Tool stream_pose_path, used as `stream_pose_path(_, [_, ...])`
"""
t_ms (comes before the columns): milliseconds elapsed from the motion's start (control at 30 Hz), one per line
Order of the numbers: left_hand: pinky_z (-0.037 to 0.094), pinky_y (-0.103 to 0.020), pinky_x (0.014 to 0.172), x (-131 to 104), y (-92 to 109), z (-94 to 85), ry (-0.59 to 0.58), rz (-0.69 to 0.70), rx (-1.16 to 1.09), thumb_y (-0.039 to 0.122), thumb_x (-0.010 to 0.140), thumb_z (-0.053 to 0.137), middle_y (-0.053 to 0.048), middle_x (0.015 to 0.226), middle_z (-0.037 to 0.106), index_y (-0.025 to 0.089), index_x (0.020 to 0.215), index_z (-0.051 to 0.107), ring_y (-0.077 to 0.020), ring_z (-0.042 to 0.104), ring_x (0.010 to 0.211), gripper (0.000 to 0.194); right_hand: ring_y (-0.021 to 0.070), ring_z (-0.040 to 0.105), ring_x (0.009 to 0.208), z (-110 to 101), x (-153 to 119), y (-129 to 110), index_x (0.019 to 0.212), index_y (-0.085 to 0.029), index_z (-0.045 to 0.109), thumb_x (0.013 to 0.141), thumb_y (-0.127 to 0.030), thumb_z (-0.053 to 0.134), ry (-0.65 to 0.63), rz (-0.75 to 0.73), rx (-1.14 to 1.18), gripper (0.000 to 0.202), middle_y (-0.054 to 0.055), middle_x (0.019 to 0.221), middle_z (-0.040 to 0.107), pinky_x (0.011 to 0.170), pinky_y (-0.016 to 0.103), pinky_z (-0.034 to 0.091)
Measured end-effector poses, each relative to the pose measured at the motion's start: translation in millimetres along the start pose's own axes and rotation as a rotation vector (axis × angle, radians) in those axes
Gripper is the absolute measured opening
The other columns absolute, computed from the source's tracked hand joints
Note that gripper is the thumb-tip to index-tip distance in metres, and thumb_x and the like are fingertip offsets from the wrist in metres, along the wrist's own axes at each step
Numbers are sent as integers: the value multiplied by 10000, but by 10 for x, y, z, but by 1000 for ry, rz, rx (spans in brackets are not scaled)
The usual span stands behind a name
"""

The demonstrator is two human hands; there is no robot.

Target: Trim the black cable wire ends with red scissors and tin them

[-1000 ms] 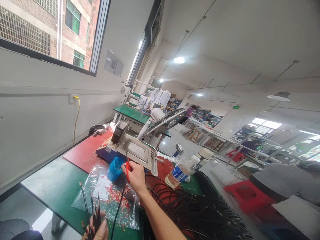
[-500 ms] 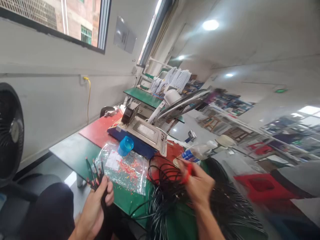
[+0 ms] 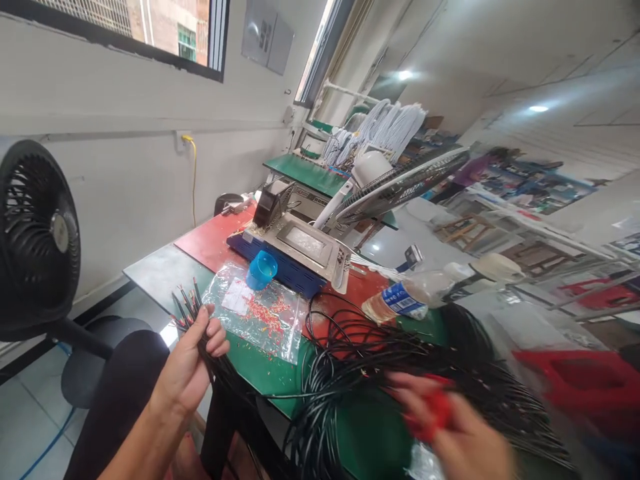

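Observation:
My left hand (image 3: 193, 353) is closed round a bundle of black cables (image 3: 225, 377). Their stripped ends (image 3: 186, 303) stick up past my thumb, showing thin coloured wires. Over the pile at the right, my right hand (image 3: 460, 427) is smeared by motion, with its fingers curled round a red object (image 3: 436, 410) whose kind I cannot make out. Below and left of it lies a large heap of loose black cable (image 3: 320, 393) on the green table mat (image 3: 370, 433). More black cables (image 3: 500, 393) spread out to its right.
A clear plastic bag (image 3: 287, 340) with red wire scraps lies under a blue cup (image 3: 261, 270). Behind stand a blue and metal machine (image 3: 300, 250), a tilted white fan (image 3: 400, 187) and a plastic bottle (image 3: 405, 297). A black fan (image 3: 40, 230) is at the left.
My right hand has moved down and right with the red object, away from beside the bottle. My left hand still holds the cables. The view has shifted slightly.

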State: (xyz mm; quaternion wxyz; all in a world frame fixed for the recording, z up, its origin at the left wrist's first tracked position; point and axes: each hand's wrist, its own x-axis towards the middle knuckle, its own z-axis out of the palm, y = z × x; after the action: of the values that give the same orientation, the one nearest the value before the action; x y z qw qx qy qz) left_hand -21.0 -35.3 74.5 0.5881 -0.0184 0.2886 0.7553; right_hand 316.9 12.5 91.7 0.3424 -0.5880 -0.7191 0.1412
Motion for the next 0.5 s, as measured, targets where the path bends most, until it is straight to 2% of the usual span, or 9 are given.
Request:
stream_pose_path(67, [312, -136, 397, -36, 29, 85, -7, -19, -81, 187, 900, 457, 73, 598, 349, 127, 832, 568, -15, 324, 428, 144, 217, 648, 793, 573, 19, -501, 732, -229, 592, 715, -492, 655, -402, -77, 309, 270, 64, 936, 705, 711, 277, 498])
stream_pose_path(100, [321, -133, 397, -58, 54, 119, -9, -22, -119, 183, 907, 440, 75, 597, 343, 121, 830, 566, -12, 329, 428, 160, 223, 633, 850, 831, -3, -733, 744, -224, 570, 679, -497, 693, -547, -133, 404, 306, 67, 978, 690, 765, 285, 487])
stream_pose_path(133, [328, -131, 396, -81, 85, 143, -11, -23, -151, 182, 911, 431, 77, 597, 340, 118, 834, 565, -10, 334, 426, 167, 229, 616, 872, 1052, -46, -930, 808, -220, 565, 612, -490, 747, -659, -193, 464, 381, 72, 1008, 671, 792, 296, 475])
stream_pose_path(200, [339, -130, 392, -125, 156, 154, -10, 7, -196, 182, 913, 426, 79, 597, 338, 112, 855, 566, -9, 343, 426, 167, 226, 588, 862, 1374, -172, -1182, 908, -213, 547, 509, -471, 805, -797, -260, 536, 541, 64, 1011, 643, 787, 301, 465])
stream_pose_path(267, [361, -137, 398, -153, 211, 118, 1, 68, -205, 188, 911, 432, 76, 602, 349, 107, 883, 571, -13, 359, 434, 164, 183, 561, 753, 1564, -295, -1250, 864, -214, 526, 546, -448, 778, -841, -205, 559, 469, 14, 847, 627, 695, 263, 457])
stream_pose_path(367, [458, -182, 485, -148, 203, 23, 33, 125, -156, 211, 891, 479, 36, 665, 434, 103, 939, 586, -42, 447, 514, 160, 145, 522, 670, 1726, -379, -1183, 773, -213, 495, 641, -402, 704, -817, -72, 590, 311, -22, 706, 560, 621, 231, 426])
stream_pose_path(500, [526, -234, 598, -105, 40, -59, 116, 121, -3, 92, 805, 588, -7, 741, 535, 128, 1003, 602, -81, 530, 600, 201, 160, 535, 626, 1844, -407, -1120, 733, -219, 506, 581, -412, 731, -833, 34, 648, 333, -22, 639, 535, 568, 240, 434])
